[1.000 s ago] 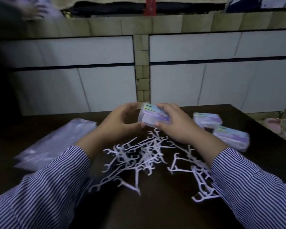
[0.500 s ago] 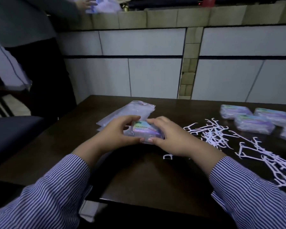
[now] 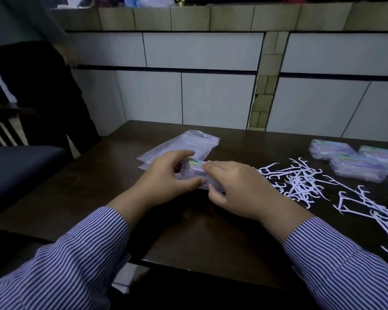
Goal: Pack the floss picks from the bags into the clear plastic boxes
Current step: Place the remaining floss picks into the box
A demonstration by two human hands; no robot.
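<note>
Over the dark table point(image 3: 211, 238), both hands grip the clear box point(image 3: 194, 170).

left sleeve point(image 3: 61, 265): blue-white pinstripe shirt cuff; right sleeve point(image 3: 345, 267): same stripe | hands bare, no rings visible

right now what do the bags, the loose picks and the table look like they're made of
Bags: thin clear plastic film, glossy and crinkled. Floss picks: white moulded plastic, apparently matte. Table: dark brown, smooth with a soft sheen, perhaps wood or laminate; grain is not visible.
</note>
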